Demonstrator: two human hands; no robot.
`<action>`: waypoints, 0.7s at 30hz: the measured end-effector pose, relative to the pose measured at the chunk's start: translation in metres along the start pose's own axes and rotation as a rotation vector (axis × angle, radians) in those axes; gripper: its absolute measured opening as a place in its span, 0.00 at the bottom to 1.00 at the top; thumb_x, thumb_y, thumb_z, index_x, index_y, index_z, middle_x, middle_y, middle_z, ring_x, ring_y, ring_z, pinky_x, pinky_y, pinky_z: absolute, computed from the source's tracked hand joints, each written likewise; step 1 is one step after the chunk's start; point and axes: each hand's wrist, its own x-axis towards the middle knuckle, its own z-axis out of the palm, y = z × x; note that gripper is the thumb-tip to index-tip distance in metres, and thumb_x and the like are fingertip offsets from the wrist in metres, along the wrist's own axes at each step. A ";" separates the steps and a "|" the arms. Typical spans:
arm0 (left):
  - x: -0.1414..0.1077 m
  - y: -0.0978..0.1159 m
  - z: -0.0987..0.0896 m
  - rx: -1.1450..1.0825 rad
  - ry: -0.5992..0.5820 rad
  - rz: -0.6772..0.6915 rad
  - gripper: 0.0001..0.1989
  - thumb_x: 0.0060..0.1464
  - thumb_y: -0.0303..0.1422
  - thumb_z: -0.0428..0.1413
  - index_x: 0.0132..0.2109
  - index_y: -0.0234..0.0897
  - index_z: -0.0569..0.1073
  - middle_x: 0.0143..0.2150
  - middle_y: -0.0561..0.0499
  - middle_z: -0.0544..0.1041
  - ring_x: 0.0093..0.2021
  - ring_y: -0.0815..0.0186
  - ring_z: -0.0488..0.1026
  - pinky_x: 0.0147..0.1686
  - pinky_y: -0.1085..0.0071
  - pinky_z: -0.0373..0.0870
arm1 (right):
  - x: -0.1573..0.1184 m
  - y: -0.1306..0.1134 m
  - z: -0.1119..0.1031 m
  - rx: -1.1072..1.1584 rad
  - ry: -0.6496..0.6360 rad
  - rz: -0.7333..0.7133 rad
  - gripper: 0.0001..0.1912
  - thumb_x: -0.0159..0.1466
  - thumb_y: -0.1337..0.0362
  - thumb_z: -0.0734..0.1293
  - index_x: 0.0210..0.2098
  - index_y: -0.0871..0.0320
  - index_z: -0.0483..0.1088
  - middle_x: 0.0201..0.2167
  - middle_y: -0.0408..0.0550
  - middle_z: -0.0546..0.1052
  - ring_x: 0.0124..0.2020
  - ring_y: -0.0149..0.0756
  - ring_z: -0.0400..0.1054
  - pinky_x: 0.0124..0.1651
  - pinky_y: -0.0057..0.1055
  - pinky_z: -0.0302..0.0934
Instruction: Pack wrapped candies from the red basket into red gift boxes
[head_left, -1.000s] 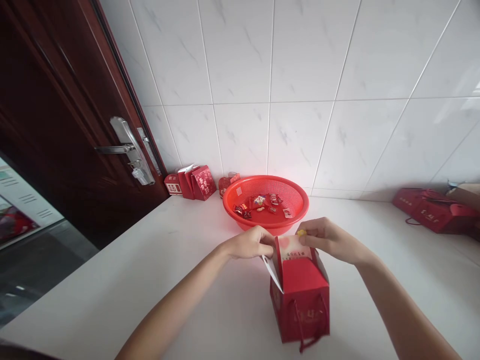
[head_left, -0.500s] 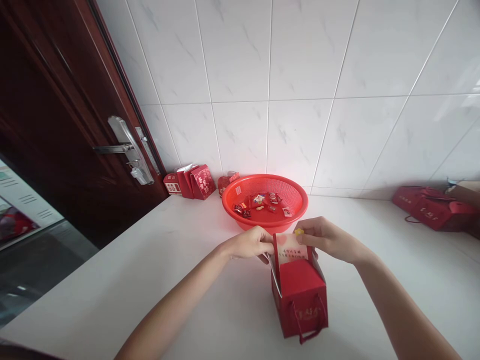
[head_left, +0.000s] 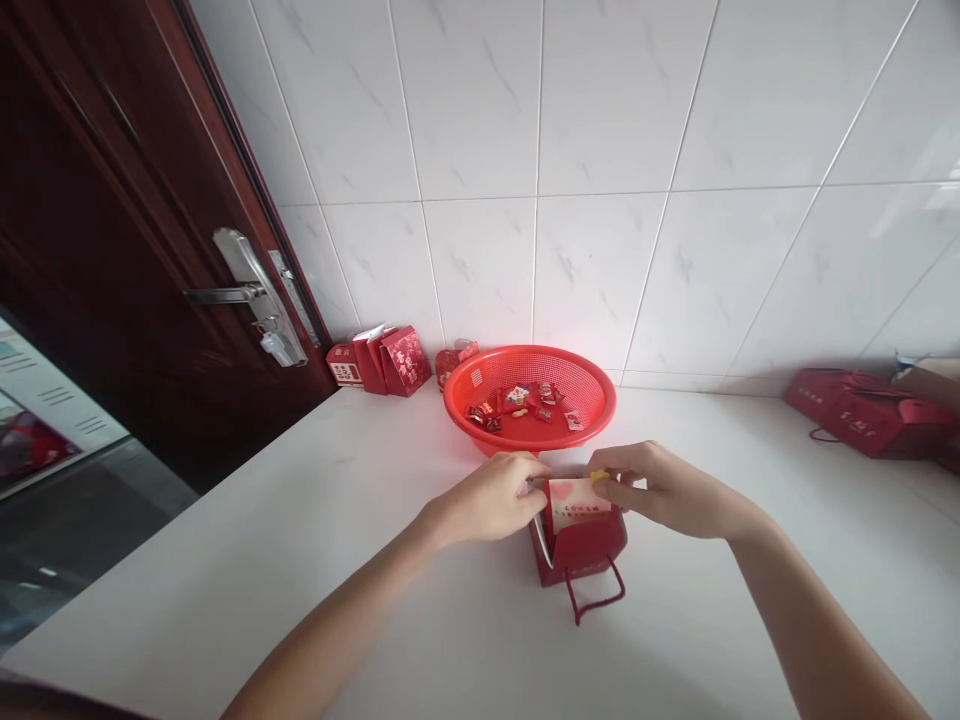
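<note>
A red gift box (head_left: 589,548) with a dark red rope handle (head_left: 600,603) sits on the white table in front of me, tilted away, its upper flaps raised. A cream printed panel (head_left: 576,503) shows at its top. My left hand (head_left: 495,497) has its fingers closed on the box's left upper edge. At the right upper edge, my right hand (head_left: 660,490) pinches a small yellow piece (head_left: 598,477) between thumb and fingers. What that piece is, I cannot make out. The fingertips behind the flaps are hidden.
Just behind the box stands a red plastic basket (head_left: 454,400) with several wrapped sweets in it. Red boxes (head_left: 405,360) are at the back left against the tiled wall. More dark red boxes (head_left: 855,410) lie far right. A brown door (head_left: 135,200) borders the table's left.
The box has tipped back and shifted slightly away from me, its front now lower in view and its rope handle swung out. Both hands stay at its upper edges.
</note>
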 end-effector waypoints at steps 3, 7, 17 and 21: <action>-0.001 0.001 0.001 0.011 -0.008 0.044 0.17 0.63 0.36 0.52 0.56 0.41 0.78 0.44 0.49 0.80 0.44 0.60 0.75 0.42 0.70 0.69 | -0.001 0.000 0.000 -0.036 -0.008 0.021 0.14 0.68 0.60 0.60 0.26 0.56 0.62 0.22 0.41 0.65 0.24 0.30 0.55 0.29 0.29 0.53; -0.002 0.004 0.003 0.004 -0.018 0.065 0.17 0.66 0.38 0.51 0.57 0.44 0.76 0.49 0.49 0.80 0.49 0.59 0.76 0.46 0.69 0.70 | -0.002 -0.001 0.000 -0.090 -0.010 0.052 0.12 0.68 0.61 0.60 0.28 0.56 0.66 0.23 0.42 0.68 0.25 0.31 0.58 0.29 0.29 0.55; -0.006 0.007 0.009 0.093 -0.019 0.049 0.24 0.58 0.22 0.49 0.55 0.47 0.78 0.56 0.49 0.77 0.53 0.59 0.75 0.47 0.69 0.71 | -0.007 -0.003 0.003 -0.128 -0.086 -0.010 0.13 0.68 0.59 0.64 0.31 0.56 0.76 0.25 0.46 0.74 0.25 0.32 0.61 0.26 0.29 0.54; -0.007 0.006 0.012 0.170 -0.015 0.031 0.21 0.57 0.23 0.50 0.52 0.44 0.80 0.54 0.46 0.76 0.53 0.57 0.75 0.47 0.67 0.71 | -0.009 -0.007 0.003 -0.175 -0.109 -0.005 0.15 0.70 0.60 0.61 0.30 0.56 0.76 0.25 0.45 0.74 0.25 0.31 0.60 0.28 0.29 0.53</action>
